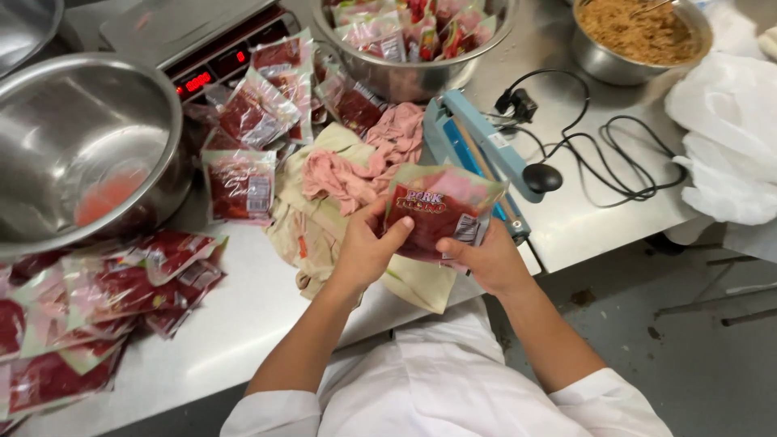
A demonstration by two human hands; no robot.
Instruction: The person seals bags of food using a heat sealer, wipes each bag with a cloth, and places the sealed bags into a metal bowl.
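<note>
A loose pile of filled red pouches [73, 324] is heaped at the table's left edge, near the front corner, with a large empty steel bowl [81, 146] set behind it, a pink smear left in its bottom. A digital scale [202, 48] is seen at the back edge, more red pouches [251, 137] strewn before it. Mid-table, a pink cloth [364, 162] is spread over a beige one, probably as a wiping pad. Just above the front edge, one red meat pouch [437, 214] is held up between both hands: the left hand [368, 251] is closed on its left side, thumb over the face, and the right hand [494, 263] is clamped on its lower right corner, so that it is kept flat and taut. A blue heat sealer [477, 154] is placed just behind, cord trailing right. A bowl of pouches [405, 77] and a bowl of brown mince [639, 40] are set along the back edge; white plastic bags [728, 137] are piled at the right edge.
</note>
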